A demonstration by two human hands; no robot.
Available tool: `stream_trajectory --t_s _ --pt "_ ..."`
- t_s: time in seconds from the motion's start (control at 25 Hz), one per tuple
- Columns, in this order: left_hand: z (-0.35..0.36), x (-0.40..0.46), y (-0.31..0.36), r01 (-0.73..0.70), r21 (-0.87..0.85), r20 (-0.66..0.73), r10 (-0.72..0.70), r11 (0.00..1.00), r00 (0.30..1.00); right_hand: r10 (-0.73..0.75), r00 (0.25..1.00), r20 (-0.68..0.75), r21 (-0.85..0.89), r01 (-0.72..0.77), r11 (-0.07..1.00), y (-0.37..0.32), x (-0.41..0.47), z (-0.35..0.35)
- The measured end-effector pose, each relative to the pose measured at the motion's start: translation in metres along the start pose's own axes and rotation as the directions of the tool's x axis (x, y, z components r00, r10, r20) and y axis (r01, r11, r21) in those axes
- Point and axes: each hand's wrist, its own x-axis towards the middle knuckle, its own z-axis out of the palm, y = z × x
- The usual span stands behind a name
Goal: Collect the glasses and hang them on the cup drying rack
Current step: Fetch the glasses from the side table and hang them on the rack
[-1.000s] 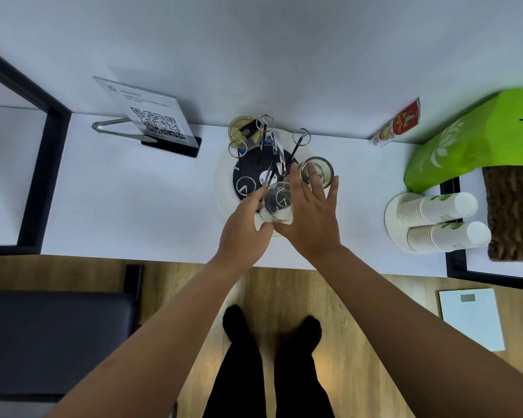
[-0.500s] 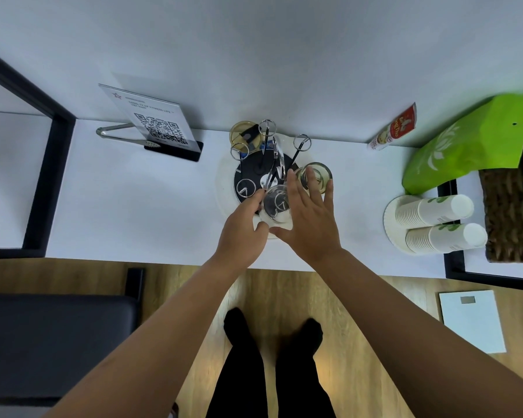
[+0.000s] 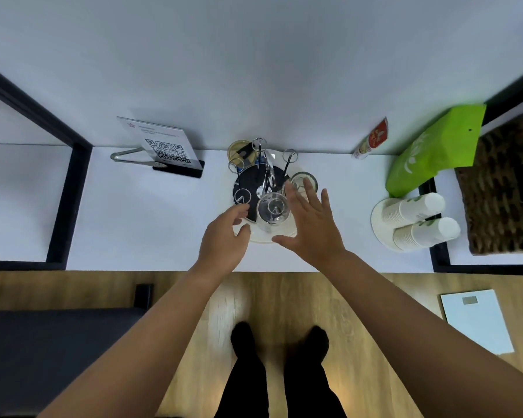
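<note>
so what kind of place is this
Probably a drinks corner in an office or guest lounge: two sleeves of stacked white paper cups lie on the white counter, by a metal cup drying rack and a stand-up QR-code sign.

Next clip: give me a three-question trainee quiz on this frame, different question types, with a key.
1. True or false: the left hand grips the clear drinking glass hung on the metal cup drying rack.
2. What lies right of the rack, near the green pouch? A) stacked white paper cups B) a kettle C) a sponge
3. Fill in: the right hand has its fingers ____.

Key: 1 false; 2 A; 3 spread open.
</note>
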Motion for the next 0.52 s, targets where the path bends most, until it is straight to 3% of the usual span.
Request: stream_trajectory --t_s 0.16,0.36,0.52 --pt "-0.011 -0.009 0.046 -0.082 -0.028 0.01 0.082 0.996 0.997 0.113 0.994 -0.009 0.24 -0.107 0.965 -0.007 -0.019 -0.039" --pt "-0.027 -0.018 0.11 -0.258 0.005 0.096 0.257 0.966 0.962 0.216 0.975 -0.055 0.345 -0.185 0.92 -0.013 -0.042 -0.105" --pt "-0.033 -0.042 0.167 -0.405 0.023 0.164 0.396 0.914 0.903 0.235 0.953 -0.189 0.39 -0.147 0.909 -0.016 -0.08 -0.164"
